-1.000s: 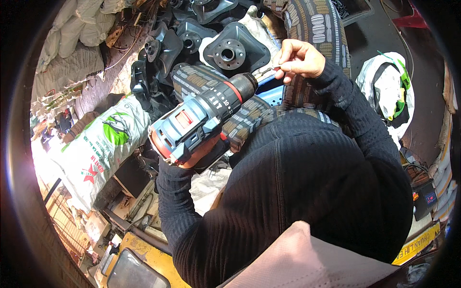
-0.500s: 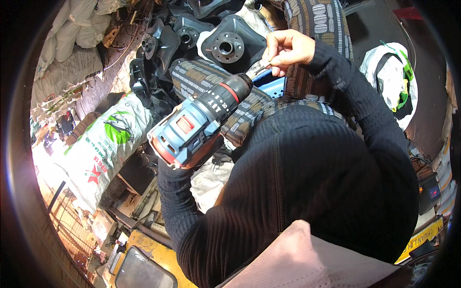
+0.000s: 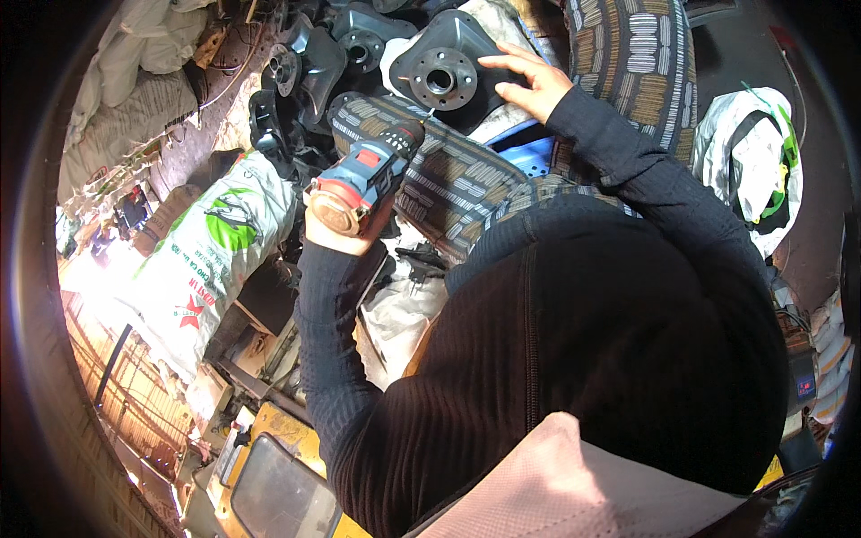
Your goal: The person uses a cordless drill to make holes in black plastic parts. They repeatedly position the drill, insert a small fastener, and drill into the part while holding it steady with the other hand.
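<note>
A blue and black cordless drill (image 3: 366,172) with a red ring at its rear is gripped in my left hand (image 3: 345,240). Its black chuck points up and right, and a thin bit (image 3: 429,115) shows at its tip, close to a black part with a round, holed hub (image 3: 459,88). That part rests near my patterned trouser leg (image 3: 448,170). My right hand (image 3: 538,85) is beside the part's right edge, fingers stretched and apart, with nothing visible in it. Whether the fingertips touch the part is unclear.
More black hub parts (image 3: 309,76) are heaped at the far left. A white and green sack (image 3: 242,224) lies at left, and an open white bag (image 3: 717,134) stands at right. A blue perforated piece (image 3: 531,160) sits between my legs. Yellow machinery (image 3: 300,448) is at lower left.
My right hand has left the drill's tip, where it pinched a small thin piece, and opened beside the hub part. The drill has moved up and farther from me, its tip now near the hub.
</note>
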`<state>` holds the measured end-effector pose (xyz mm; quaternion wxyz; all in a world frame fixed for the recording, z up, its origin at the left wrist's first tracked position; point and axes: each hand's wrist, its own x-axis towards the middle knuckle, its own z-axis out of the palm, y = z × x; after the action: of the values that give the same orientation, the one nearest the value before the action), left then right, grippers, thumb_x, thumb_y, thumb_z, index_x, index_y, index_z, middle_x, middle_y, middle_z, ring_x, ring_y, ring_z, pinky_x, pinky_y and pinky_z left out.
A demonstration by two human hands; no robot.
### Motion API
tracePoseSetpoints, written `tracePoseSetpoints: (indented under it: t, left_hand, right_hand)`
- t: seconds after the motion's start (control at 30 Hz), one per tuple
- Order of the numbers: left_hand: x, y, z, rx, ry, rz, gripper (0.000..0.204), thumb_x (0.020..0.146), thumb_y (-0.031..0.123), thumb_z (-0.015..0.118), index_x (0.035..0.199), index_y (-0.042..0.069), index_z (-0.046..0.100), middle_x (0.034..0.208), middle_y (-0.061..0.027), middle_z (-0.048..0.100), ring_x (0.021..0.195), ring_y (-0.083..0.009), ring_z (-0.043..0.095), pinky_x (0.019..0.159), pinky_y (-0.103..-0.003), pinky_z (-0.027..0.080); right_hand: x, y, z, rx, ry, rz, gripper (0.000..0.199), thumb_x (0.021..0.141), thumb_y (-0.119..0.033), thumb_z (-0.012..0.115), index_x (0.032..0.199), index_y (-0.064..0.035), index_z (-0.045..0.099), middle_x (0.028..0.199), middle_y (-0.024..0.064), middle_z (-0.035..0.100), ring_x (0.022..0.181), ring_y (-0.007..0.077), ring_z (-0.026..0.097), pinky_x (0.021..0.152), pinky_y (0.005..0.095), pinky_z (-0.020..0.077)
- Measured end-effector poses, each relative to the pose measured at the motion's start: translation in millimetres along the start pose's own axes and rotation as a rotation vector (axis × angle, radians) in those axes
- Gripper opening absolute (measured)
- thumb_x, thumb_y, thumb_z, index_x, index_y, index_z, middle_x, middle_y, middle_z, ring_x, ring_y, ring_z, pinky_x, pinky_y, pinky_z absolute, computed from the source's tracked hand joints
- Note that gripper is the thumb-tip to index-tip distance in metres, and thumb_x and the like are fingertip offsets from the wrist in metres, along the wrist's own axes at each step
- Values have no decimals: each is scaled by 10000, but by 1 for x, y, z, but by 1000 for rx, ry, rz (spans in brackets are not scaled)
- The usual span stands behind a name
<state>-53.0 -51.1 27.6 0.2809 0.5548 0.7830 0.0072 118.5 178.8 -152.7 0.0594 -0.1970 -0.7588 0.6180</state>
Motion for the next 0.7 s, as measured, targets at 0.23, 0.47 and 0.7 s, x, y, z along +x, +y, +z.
tracePoseSetpoints:
  t: [0.23,0.47,0.7]
  left_hand:
    - [15,-14,8,-186,-4,-93,428,677,138,765,1048,19,587,1015,-101,636,938,-222,613,844,-332,464]
    - [27,-16,4,-147,-218,-293,410,674,168,762,1029,32,610,1007,-96,647,920,-217,627,880,-314,458]
    - [28,-7,2,-86,-208,-263,585,670,213,745,1162,7,504,1135,-130,583,1030,-236,578,911,-328,444]
  right_hand:
    - [-1,-9,26,-463,-143,6,563,802,-214,579,1337,-262,409,1479,35,219,1357,396,106,1054,565,194]
    - [-2,-12,23,-438,-210,57,577,825,-226,552,1368,-210,359,1480,25,212,1366,380,77,1052,589,171]
    - [-5,-21,22,-576,-214,40,606,814,-169,576,1373,-207,345,1485,25,202,1376,330,100,1036,580,198]
